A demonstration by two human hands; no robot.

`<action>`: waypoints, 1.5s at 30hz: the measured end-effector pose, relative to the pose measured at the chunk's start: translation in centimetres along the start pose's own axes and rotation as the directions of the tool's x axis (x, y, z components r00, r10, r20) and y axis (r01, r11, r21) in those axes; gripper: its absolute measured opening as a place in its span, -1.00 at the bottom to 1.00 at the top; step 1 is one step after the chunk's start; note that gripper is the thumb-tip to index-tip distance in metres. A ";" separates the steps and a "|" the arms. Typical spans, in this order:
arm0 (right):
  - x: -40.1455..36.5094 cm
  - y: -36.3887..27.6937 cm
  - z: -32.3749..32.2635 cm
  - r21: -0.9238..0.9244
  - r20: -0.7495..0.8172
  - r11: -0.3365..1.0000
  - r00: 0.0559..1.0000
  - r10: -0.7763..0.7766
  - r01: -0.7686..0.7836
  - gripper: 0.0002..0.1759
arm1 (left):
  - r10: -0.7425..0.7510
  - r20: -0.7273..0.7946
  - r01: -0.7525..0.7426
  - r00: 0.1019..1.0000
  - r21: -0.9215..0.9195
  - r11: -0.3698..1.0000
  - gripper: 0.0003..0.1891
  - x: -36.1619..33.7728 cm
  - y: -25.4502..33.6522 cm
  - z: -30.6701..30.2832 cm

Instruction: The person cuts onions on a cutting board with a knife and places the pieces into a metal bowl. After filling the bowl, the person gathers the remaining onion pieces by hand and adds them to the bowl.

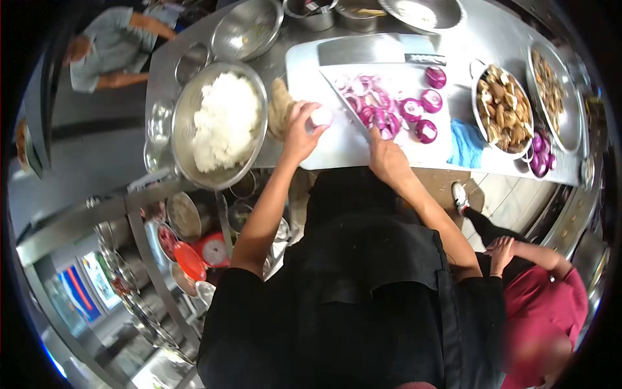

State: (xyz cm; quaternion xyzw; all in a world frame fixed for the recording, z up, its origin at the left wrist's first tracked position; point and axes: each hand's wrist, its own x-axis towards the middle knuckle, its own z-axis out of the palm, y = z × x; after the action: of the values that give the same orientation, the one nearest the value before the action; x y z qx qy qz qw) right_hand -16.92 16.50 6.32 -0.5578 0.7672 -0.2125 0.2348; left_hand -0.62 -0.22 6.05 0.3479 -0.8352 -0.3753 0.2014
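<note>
Both hands closed: my left hand (300, 134) grips a pale onion piece (321, 116) over the left of the cutting board (343, 150), my right hand (389, 159) the knife (343, 97), blade slanting forward-left between that piece and the sliced onion (381, 97).

Laid out on the steel tabletop (495, 35): a board (337, 148) at the near edge; to its left, a large bowl (184, 123); along the far side, two bowls (228, 27) flanking two pots (359, 24); rightward, a blue cloth (465, 146), a colander (487, 140), a wide dish (570, 123).
</note>
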 end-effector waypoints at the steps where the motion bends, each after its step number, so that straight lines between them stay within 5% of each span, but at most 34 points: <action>1: 0.2 -0.3 -0.1 -0.045 0.004 0.999 1.000 -0.010 0.010 -0.35 | 0.070 -0.113 -0.065 0.991 0.052 0.997 -0.51 -0.4 0.7 0.1; 2: -0.1 0.1 0.9 -0.096 -0.128 0.989 0.983 -0.128 0.116 -0.47 | 0.145 -0.222 -0.121 0.964 0.117 0.986 -0.53 -0.7 0.9 0.2; 3: 0.2 -0.4 0.8 -0.118 -0.101 0.983 0.983 -0.154 0.142 -0.47 | 0.137 -0.259 -0.134 0.956 0.031 0.991 -0.60 -1.0 0.1 0.7; 6: 1.3 -3.2 -1.1 -0.107 0.092 0.991 0.991 0.096 -0.086 -0.75 | 0.150 -0.306 -0.189 0.940 -0.100 0.977 -0.67 -1.1 -1.7 1.7; 16: 0.7 -10.7 -3.5 -0.271 0.215 0.956 0.961 0.174 -0.113 -0.73 | 0.201 -0.384 -0.262 0.901 -0.111 0.959 -0.79 -0.7 -1.6 1.2; 21: 4.9 -6.8 2.8 -0.222 0.194 0.969 0.969 0.152 -0.108 -0.77 | 0.186 -0.314 -0.244 0.931 -0.155 0.957 -0.76 -0.8 -1.9 1.4; 27: 6.0 -5.8 0.3 -0.049 0.207 0.985 0.963 0.174 -0.168 -0.75 | 0.269 -0.238 -0.293 0.933 -0.068 0.954 -0.69 -0.6 -1.5 1.3; 28: 5.7 -6.4 -0.9 0.014 0.258 0.954 0.923 0.286 -0.300 -0.72 | 0.235 -0.075 -0.234 0.969 0.017 0.972 -0.65 -0.5 -1.0 0.6; 29: 5.3 -6.5 -1.7 0.070 0.321 0.900 0.864 0.388 -0.430 -0.69 | 0.234 -0.070 -0.233 0.970 0.025 0.972 -0.65 -0.4 -0.9 0.6; 30: 4.0 -3.0 0.0 -0.047 0.163 0.981 0.968 0.192 -0.187 -0.65 | 0.200 -0.021 -0.200 0.980 0.000 0.980 -0.64 -0.1 -0.8 0.8; 39: -0.5 -4.6 0.3 -0.228 0.116 0.968 0.984 0.137 -0.108 -0.61 | 0.171 0.056 -0.175 0.984 0.067 0.982 -0.66 -0.8 -0.2 0.2; 45: -1.7 -5.6 -2.3 -0.272 0.230 0.959 0.963 0.144 -0.078 -0.65 | 0.143 0.080 -0.148 0.987 0.059 0.987 -0.68 -1.0 0.1 0.3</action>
State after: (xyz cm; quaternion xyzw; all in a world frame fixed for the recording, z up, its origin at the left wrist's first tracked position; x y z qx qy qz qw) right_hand -13.64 16.64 11.67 -0.5616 0.7834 -0.0250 0.2650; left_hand -0.19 0.71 5.86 0.2780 -0.8770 -0.3454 0.1853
